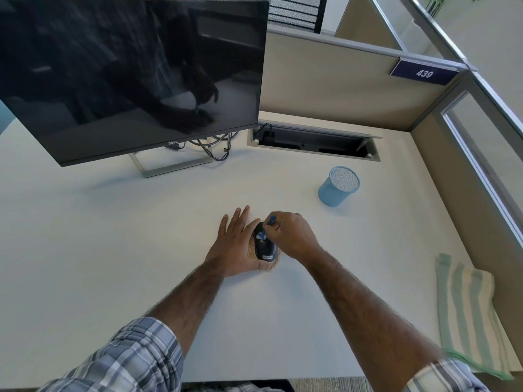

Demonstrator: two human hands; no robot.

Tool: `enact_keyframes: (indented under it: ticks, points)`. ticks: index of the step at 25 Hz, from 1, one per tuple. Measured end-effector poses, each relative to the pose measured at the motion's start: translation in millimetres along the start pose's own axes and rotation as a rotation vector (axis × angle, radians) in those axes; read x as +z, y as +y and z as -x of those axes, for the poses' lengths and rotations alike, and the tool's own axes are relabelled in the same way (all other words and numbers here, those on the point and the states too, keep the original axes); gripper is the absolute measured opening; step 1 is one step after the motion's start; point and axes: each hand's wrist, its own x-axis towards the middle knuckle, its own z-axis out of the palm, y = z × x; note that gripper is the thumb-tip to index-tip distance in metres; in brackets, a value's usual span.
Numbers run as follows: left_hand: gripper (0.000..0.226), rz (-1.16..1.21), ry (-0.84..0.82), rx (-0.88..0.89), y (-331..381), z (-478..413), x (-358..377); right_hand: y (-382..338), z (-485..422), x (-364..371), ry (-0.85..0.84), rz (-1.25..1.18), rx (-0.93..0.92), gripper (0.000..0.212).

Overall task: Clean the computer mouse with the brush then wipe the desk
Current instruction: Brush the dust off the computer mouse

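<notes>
right hand (291, 236) is pinching the blue brush (272, 220) in curled fingers, working its tip on the front of the black mouse (264, 247), while left hand (235, 241) is lying flat, fingers straight, against the mouse's left side, bracing it on the desk (141, 250). blue mesh cup (338, 186) is standing well apart behind, and striped cloth (467, 306) is lying at the desk's right edge. risk: left hand is only bracing one side, so a hard stroke could be shoving the mouse away or twisting the brush loose.
</notes>
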Motion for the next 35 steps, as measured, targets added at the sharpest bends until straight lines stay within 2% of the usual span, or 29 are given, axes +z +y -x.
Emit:
enact_keyframes:
  ticks: [5,9,13,18,21,25,29,33,35]
  points:
    - [0.127,-0.021,-0.011,-0.005,-2,-2,3,-8,8,4,0.015,0.084,-0.090,0.016]
    - [0.131,0.019,-0.009,-0.001,-2,-1,2,-4,18,3,-0.047,0.166,-0.163,0.011]
    - [0.128,0.007,-0.018,-0.006,-1,-1,1,15,24,4,-0.069,0.109,-0.129,0.019]
    - [0.126,0.012,-0.020,-0.007,-1,-1,1,30,30,-1,-0.041,0.078,-0.143,0.018]
    - [0.128,0.019,-0.034,-0.007,0,-1,0,35,34,-4,-0.124,0.108,-0.152,0.019]
    - [0.126,0.023,-0.032,-0.010,0,0,-1,36,33,-10,-0.085,0.045,-0.176,0.017]
    - [0.130,0.031,-0.032,-0.012,0,-1,0,36,32,-12,-0.149,0.082,-0.152,0.017]
    - [0.128,0.018,-0.030,-0.007,-1,-1,0,33,26,-14,0.025,-0.032,-0.155,0.018]
    - [0.127,0.028,-0.032,-0.006,-1,-1,0,32,23,-13,0.048,-0.006,-0.133,0.017]
